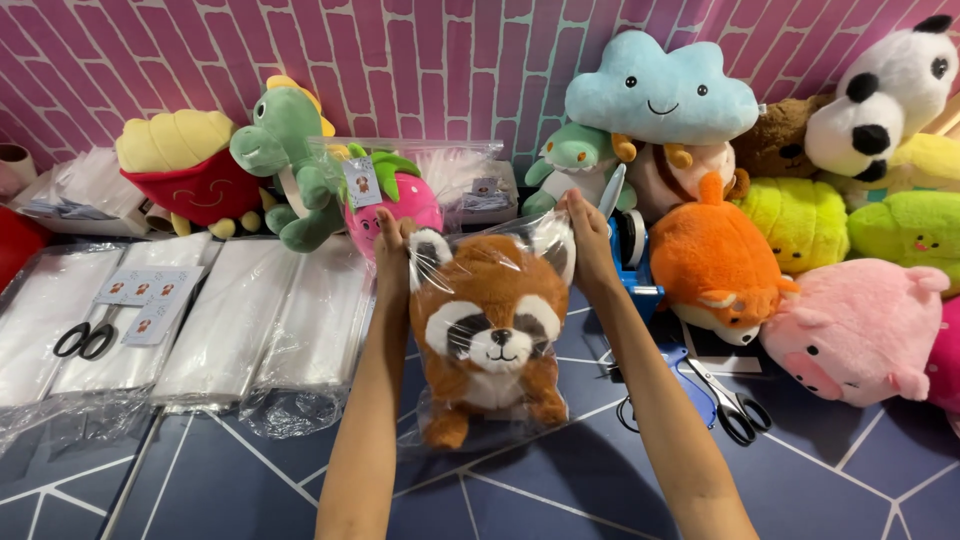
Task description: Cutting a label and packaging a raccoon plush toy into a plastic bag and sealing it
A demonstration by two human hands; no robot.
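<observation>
We've got a red panda plush [488, 335] inside a clear plastic bag [545, 405], dead centre on the dark blue patterned tabletop [850, 480]. Our left hand [392, 245] pinches the bag's top edge at approx 11 o'clock of the plush, right hand [588, 230] at 1 o'clock, both clamped on the film. At 9 o'clock: stacks of flat clear bags [250, 330] w/ black scissors [85, 340] and a sticker sheet [150, 295] on top. At 3 o'clock: blue-handled scissors [725, 400], orange fox plush [715, 265], pink pig plush [860, 330]. At 12: blue cloud plush [660, 95].
</observation>
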